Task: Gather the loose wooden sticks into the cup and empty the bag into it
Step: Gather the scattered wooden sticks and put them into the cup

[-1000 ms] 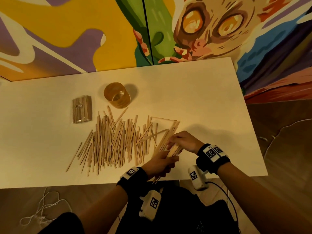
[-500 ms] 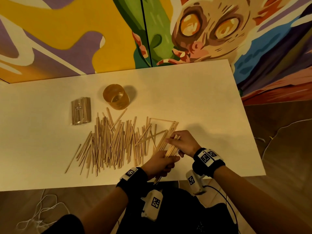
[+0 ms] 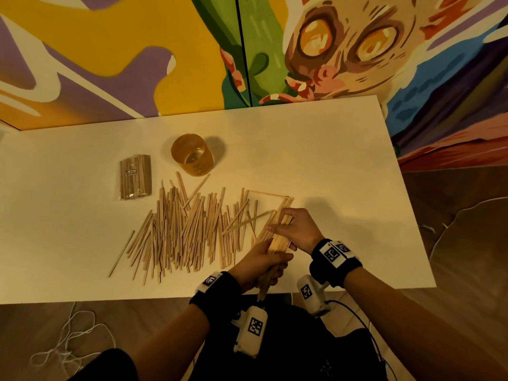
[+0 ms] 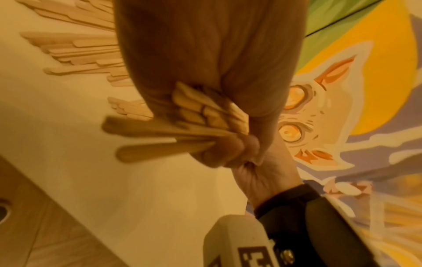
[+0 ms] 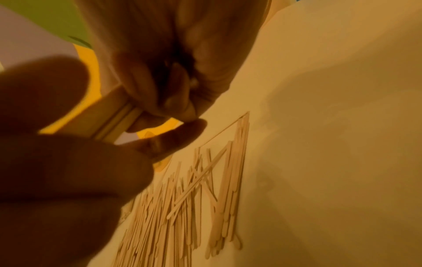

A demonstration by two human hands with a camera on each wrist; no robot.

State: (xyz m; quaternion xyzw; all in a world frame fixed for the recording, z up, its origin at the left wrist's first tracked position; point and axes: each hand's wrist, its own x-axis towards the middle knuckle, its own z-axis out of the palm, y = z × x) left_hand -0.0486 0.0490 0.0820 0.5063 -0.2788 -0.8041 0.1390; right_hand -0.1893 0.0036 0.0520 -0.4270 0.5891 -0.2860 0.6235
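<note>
Sticks (image 3: 178,229) lie mostly loose in a wide fan across the worktop (image 3: 316,160), while a small bundle (image 3: 277,240) now sits gathered between both hands at about five o'clock of the heap. Compared with a second ago, the bundle looks thicker and more squared up, and the right hand (image 3: 295,229) has shifted up over its top end; the heap itself has hardly changed. By my reading, the collecting is only at its start: one handful is forming and nothing has reached the cup.

The left hand (image 3: 258,266) is clenched round the near end of the bundle, stick ends poking out below its fist, as the left wrist view confirms (image 4: 173,130). The right hand pinches the bundle's far part with curled fingers, palm down, apparently aligning the pieces.

An amber cup (image 3: 192,155) stands upright at twelve o'clock of the heap, near its far edge. At about eleven o'clock, beside the cup, the sealed bag (image 3: 136,177) of sticks lies flat, untouched.
</note>
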